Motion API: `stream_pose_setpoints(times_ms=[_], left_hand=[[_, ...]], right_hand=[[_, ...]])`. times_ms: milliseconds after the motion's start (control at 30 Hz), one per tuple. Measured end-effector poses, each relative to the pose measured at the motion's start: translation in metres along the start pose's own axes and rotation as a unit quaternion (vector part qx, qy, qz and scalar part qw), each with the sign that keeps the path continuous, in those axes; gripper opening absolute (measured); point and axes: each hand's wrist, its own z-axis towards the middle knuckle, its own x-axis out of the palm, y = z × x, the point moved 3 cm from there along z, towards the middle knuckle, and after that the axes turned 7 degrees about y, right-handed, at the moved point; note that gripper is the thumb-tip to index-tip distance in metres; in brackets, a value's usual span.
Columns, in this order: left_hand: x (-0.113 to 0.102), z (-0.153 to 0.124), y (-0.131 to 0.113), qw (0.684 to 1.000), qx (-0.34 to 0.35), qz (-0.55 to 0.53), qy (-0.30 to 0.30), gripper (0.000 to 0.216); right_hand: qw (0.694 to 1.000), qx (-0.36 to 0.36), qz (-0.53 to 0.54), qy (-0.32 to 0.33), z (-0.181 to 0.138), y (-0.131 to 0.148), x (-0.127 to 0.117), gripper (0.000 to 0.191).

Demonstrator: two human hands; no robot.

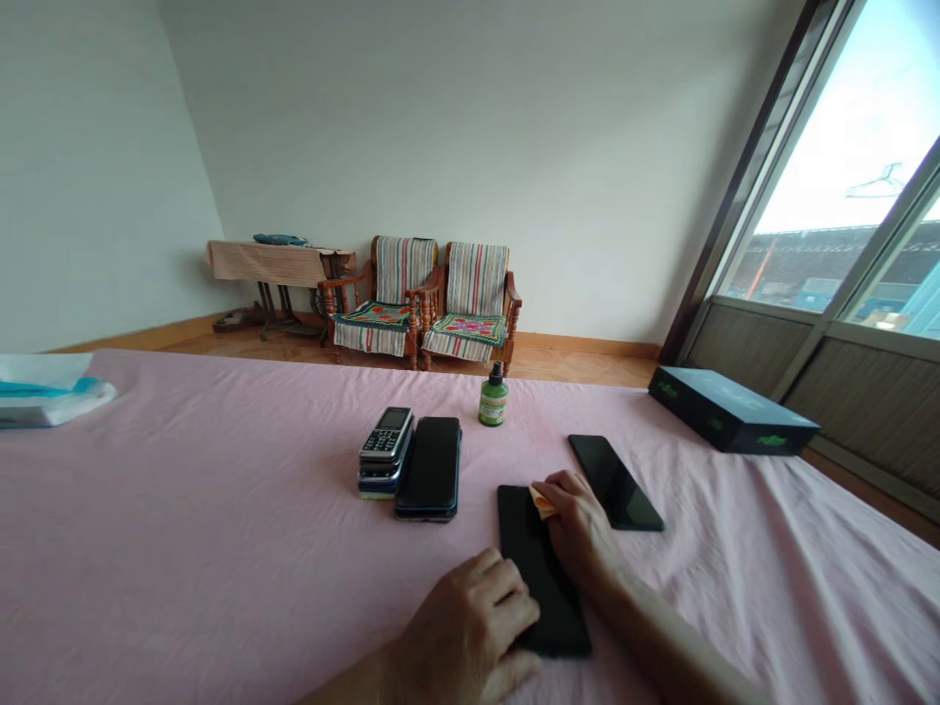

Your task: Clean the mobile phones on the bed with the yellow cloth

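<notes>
A black smartphone (530, 548) lies face up on the pink tablecloth (183, 548) in front of me. My left hand (470, 627) rests on its near left edge, fingers curled over it and holding it down. My right hand (580, 524) is closed on a small yellow cloth (541, 502), pressed against the far part of the phone's screen. A second black smartphone (615, 482) lies just right of my right hand, untouched.
Two stacks of phones (411, 462) stand left of centre, a keypad phone on top of one. A small green bottle (493, 397) stands behind them. A dark box (730, 409) lies at the far right, a tissue pack (44, 392) at the far left. Chairs line the far wall.
</notes>
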Motion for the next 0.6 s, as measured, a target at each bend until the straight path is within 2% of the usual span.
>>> stream_pose_setpoints(times_ms=[100,267,433,500,600], left_hand=[[0.002,0.000,0.001,1.000,0.009,0.003,-0.011,0.027],[0.003,0.000,0.003,0.999,0.028,0.006,-0.035,0.027],[0.005,-0.001,0.003,0.999,0.028,0.007,-0.043,0.026],[0.005,-0.001,0.003,0.999,0.022,0.006,-0.040,0.026],[0.004,-0.001,0.001,1.000,0.009,-0.001,-0.030,0.024]], right_hand=[[0.999,-0.023,0.026,-0.029,-0.010,-0.013,-0.006,0.047],[0.997,-0.023,0.041,-0.060,-0.014,-0.031,-0.020,0.035],[0.996,0.009,0.060,-0.070,-0.004,-0.021,-0.025,0.035],[0.997,0.009,0.051,-0.057,0.003,-0.012,-0.023,0.037],[1.000,0.005,0.010,0.012,0.013,0.000,-0.018,0.034]])
